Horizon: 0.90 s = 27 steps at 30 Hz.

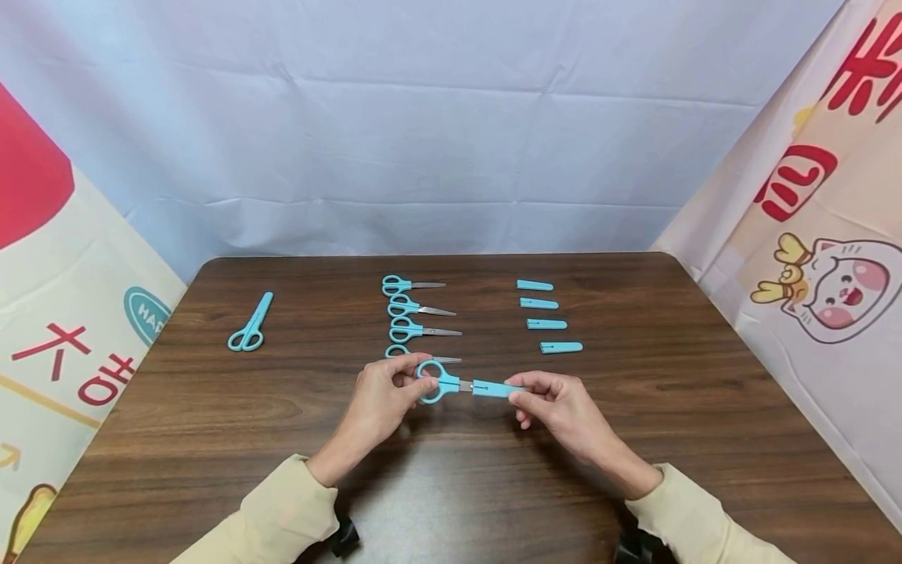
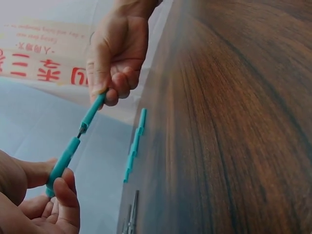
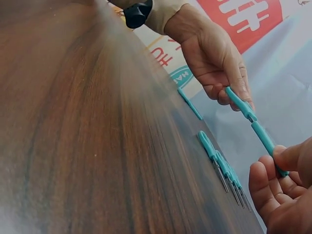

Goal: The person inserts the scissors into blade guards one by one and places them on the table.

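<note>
My left hand (image 1: 386, 395) pinches the finger loops of a pair of turquoise scissors (image 1: 448, 382), held level above the table. With thumb and fingers my right hand (image 1: 564, 407) grips the far end of a turquoise blade cover (image 1: 492, 388). Most of the blades are inside the cover, and a short stretch of bare metal (image 1: 466, 386) shows between cover and handle. In the left wrist view the scissors' handle (image 2: 63, 163) and the cover (image 2: 92, 113) line up end to end. The right wrist view shows the same cover (image 3: 263, 139) between thumb and fingers.
Several uncovered scissors (image 1: 405, 329) lie in a column behind the left hand, blades pointing right. Several loose covers (image 1: 546, 323) form a column farther right. One covered pair of scissors (image 1: 251, 325) lies at the left of the brown wooden table (image 1: 317, 274). Cloth (image 1: 423, 157) hangs behind.
</note>
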Each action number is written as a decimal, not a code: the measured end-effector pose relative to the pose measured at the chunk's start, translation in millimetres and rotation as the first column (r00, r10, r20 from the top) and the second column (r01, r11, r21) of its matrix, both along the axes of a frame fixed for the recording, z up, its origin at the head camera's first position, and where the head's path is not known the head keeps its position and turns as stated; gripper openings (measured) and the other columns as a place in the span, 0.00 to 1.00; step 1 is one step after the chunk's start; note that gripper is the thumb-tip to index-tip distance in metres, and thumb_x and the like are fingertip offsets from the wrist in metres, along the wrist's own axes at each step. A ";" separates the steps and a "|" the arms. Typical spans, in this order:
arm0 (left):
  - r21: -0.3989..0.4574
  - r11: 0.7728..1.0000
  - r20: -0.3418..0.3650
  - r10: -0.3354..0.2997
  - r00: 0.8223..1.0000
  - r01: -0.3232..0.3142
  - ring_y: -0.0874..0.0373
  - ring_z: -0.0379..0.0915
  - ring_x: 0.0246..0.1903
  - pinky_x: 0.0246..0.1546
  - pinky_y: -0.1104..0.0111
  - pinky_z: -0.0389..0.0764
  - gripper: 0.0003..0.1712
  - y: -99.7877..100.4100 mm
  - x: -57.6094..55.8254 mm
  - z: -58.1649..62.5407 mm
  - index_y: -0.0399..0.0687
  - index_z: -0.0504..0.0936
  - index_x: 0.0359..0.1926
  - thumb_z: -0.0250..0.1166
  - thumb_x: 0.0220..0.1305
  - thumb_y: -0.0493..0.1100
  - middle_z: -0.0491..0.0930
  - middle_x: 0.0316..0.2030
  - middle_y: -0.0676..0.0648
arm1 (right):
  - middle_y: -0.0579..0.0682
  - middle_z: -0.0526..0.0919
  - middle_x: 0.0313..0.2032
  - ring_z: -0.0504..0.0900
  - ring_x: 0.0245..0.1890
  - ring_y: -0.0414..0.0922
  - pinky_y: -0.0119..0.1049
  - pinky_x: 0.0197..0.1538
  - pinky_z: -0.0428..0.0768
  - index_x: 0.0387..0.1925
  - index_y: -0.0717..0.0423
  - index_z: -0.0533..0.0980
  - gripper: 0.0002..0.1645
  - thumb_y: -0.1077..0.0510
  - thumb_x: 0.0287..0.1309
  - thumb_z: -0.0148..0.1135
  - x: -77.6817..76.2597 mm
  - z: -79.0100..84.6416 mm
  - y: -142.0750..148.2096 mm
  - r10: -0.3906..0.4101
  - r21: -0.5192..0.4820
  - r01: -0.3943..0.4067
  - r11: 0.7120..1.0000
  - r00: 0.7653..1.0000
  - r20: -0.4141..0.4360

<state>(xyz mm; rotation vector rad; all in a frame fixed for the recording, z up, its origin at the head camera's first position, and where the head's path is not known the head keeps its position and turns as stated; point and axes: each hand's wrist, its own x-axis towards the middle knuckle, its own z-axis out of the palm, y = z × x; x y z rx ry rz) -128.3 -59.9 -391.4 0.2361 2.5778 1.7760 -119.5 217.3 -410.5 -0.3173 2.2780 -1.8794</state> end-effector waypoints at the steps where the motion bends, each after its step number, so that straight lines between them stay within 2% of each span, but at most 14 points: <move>1: 0.003 1.000 -0.002 0.001 1.000 -0.001 0.60 0.76 0.23 0.24 0.72 0.77 0.18 -0.1 -0.2 -0.6 0.40 0.87 0.54 0.75 0.63 0.36 0.83 0.29 0.52 | 0.71 0.82 0.34 0.82 0.27 0.41 0.37 0.33 0.85 0.50 0.71 0.81 0.12 0.67 0.68 0.64 -0.1 0.0 -0.2 -0.002 -0.012 0.002 1.000 1.000 0.006; 10: 0.018 1.000 -0.003 0.004 1.000 -0.004 0.60 0.77 0.23 0.24 0.72 0.78 0.18 -0.7 0.3 -2.5 0.40 0.88 0.54 0.75 0.62 0.36 0.85 0.29 0.51 | 0.75 0.82 0.34 0.84 0.27 0.42 0.39 0.35 0.86 0.50 0.74 0.80 0.13 0.69 0.67 0.65 -0.7 0.9 -1.5 0.019 -0.068 -0.017 0.998 0.999 0.034; 16: 0.071 0.997 0.041 -0.011 0.999 0.008 0.55 0.82 0.25 0.29 0.63 0.85 0.19 -0.9 0.3 -0.7 0.38 0.88 0.54 0.75 0.61 0.34 0.86 0.31 0.49 | 0.74 0.82 0.33 0.84 0.27 0.42 0.41 0.34 0.87 0.50 0.75 0.80 0.13 0.69 0.67 0.64 -1.1 1.8 -1.9 0.036 -0.072 -0.034 0.997 0.999 0.027; 22: 0.166 0.986 0.098 -0.050 0.994 0.034 0.59 0.82 0.25 0.31 0.59 0.86 0.22 -0.3 0.5 -2.0 0.33 0.85 0.57 0.74 0.62 0.33 0.88 0.35 0.44 | 0.67 0.84 0.29 0.85 0.25 0.42 0.41 0.33 0.87 0.49 0.76 0.80 0.13 0.69 0.67 0.65 -1.3 1.6 -2.0 0.053 -0.068 -0.053 0.996 0.999 0.008; 27: 0.258 0.966 0.177 -0.057 0.983 0.010 0.61 0.80 0.27 0.31 0.65 0.85 0.23 0.5 2.8 -3.3 0.33 0.83 0.59 0.73 0.64 0.33 0.88 0.37 0.42 | 0.58 0.85 0.28 0.84 0.25 0.42 0.41 0.33 0.87 0.48 0.75 0.81 0.13 0.68 0.67 0.66 -0.1 3.5 -2.0 0.072 -0.071 -0.072 0.995 0.997 0.000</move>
